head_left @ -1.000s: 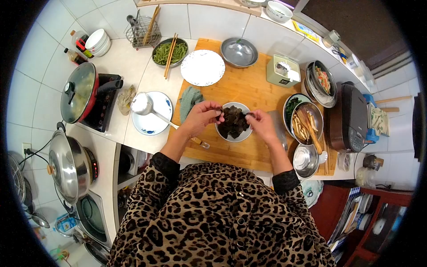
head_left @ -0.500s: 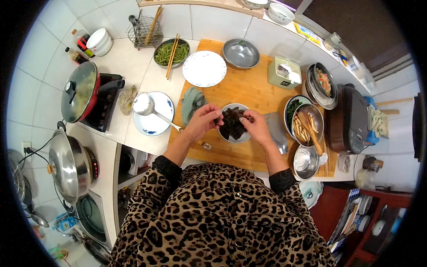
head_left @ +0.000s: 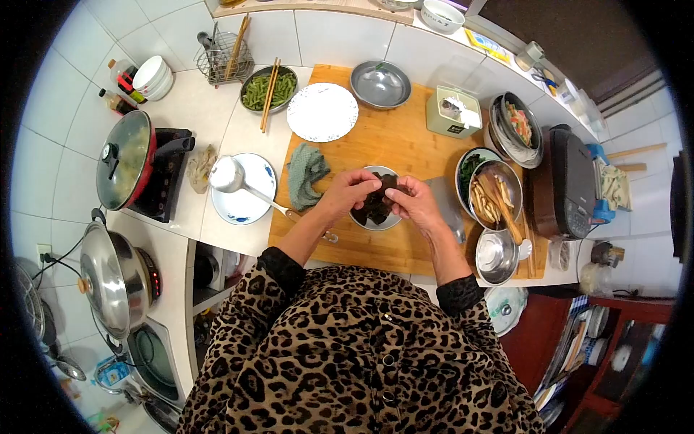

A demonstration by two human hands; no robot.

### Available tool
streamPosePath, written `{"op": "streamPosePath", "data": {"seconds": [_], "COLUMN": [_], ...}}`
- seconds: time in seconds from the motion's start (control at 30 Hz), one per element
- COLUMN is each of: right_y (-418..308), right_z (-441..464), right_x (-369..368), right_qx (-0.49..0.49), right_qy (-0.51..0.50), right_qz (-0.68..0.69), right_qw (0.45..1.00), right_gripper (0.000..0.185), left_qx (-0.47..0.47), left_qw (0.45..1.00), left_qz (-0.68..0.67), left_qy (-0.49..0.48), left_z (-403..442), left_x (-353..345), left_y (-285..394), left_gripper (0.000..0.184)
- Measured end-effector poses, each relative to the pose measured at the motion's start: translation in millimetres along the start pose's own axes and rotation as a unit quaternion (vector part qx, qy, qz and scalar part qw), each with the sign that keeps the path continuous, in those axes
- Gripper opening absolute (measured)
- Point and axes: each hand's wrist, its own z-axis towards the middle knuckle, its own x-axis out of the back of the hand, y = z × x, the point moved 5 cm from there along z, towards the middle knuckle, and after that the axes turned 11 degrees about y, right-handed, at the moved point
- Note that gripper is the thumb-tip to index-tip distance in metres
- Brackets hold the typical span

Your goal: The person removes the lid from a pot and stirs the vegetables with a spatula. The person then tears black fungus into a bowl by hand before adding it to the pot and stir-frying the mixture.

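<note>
A bowl [head_left: 375, 229] of dark wood ear mushrooms [head_left: 371, 212] sits on the wooden board in front of me. Above it, my left hand [head_left: 350, 192] and my right hand [head_left: 418, 202] meet, thumbs and fingers pinching one piece of wood ear [head_left: 387, 185] between them. The hands cover part of the bowl's sides. Left of the bowl lies a crumpled grey-green cloth [head_left: 307, 176]. A broad metal blade [head_left: 445, 206] rests on the board to the right, partly behind my right wrist.
A ladle [head_left: 230, 175] lies across a blue-patterned plate [head_left: 244, 210]. Behind are a white plate [head_left: 322, 112], green beans [head_left: 269, 92] with chopsticks, and a metal bowl [head_left: 381, 84]. Bowls of sliced food [head_left: 486, 200] stand right; a lidded red pan [head_left: 126, 160] and steel pot [head_left: 108, 275] left.
My hands have come closer together over the bowl and now pinch a wood ear piece between them. The view has shifted slightly.
</note>
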Motion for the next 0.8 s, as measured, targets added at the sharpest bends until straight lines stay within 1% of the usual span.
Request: {"op": "streamPosePath", "data": {"seconds": [0.03, 0.1, 0.13, 0.2, 0.3, 0.4, 0.47, 0.53, 0.6, 0.63, 0.7, 0.73, 0.77, 0.8], "right_y": [1.1, 3.9, 7.1, 8.0, 3.3, 2.3, 3.8, 5.1, 4.9, 5.6, 13.1, 16.7, 20.1, 17.8], "right_z": [-0.2, 0.1, 0.8, 1.5, 0.4, 2.6, 7.7, 9.3, 11.4, 13.9, 20.4, 25.2, 28.9, 27.3], "right_x": [1.1, 2.6, 2.6, 0.5, -4.1, -5.9, -6.3, -5.0, -3.0, 0.3, 6.4, 9.8, 13.2, 8.8], "right_qx": [-0.009, -0.019, -0.025, -0.031, -0.038, -0.017, 0.031, 0.044, 0.057, 0.042, 0.026, 0.078, 0.129, 0.129], "right_qy": [0.004, 0.007, 0.001, -0.006, 0.004, 0.008, 0.003, -0.003, -0.009, -0.001, 0.006, 0.026, 0.046, 0.046], "right_qz": [-0.002, -0.004, 0.004, 0.012, 0.013, -0.02, -0.056, -0.05, -0.044, -0.038, -0.032, -0.11, -0.186, -0.185], "right_qw": [1.0, 1.0, 1.0, 0.999, 0.999, 1.0, 0.998, 0.998, 0.997, 0.998, 0.999, 0.991, 0.973, 0.973], "right_gripper": [0.013, 0.012, 0.012, 0.012, 0.015, 0.019, 0.02, 0.019, 0.018, 0.019, 0.02, 0.019, 0.018, 0.018], "left_qx": [0.0, 0.034, 0.034, 0.059, 0.062, 0.058, 0.056, 0.054, 0.057, 0.057, 0.052, 0.053, 0.049, 0.045], "left_qw": [1.0, 0.996, 0.996, 0.991, 0.989, 0.992, 0.994, 0.996, 0.995, 0.995, 0.985, 0.985, 0.98, 0.974], "left_qz": [0.001, -0.082, -0.081, -0.124, -0.135, -0.114, -0.09, -0.067, -0.083, -0.082, -0.162, -0.161, -0.189, -0.215], "left_qy": [0.0, 0.003, 0.004, 0.0, -0.001, -0.015, -0.018, -0.021, -0.002, -0.002, 0.023, 0.024, 0.043, 0.062], "left_z": [-0.6, -1.4, -1.5, -1.5, -2.2, -3.4, -3.1, -2.1, 1.0, 2.9, 6.1, 5.7, 5.7, 5.6], "left_x": [1.4, 5.3, 6.4, 7.1, 7.5, 6.7, 5.6, 5.6, 9.6, 11.9, 21.5, 24.4, 29.2, 34.4], "left_y": [-1.5, -6.5, -7.8, -11.2, -13.1, -11.1, -9.1, -9.6, -13.3, -14.5, -14.0, -13.2, -11.8, -10.7], "left_gripper": [0.012, 0.01, 0.01, 0.011, 0.011, 0.009, 0.009, 0.009, 0.01, 0.01, 0.01, 0.01, 0.009, 0.009]}}
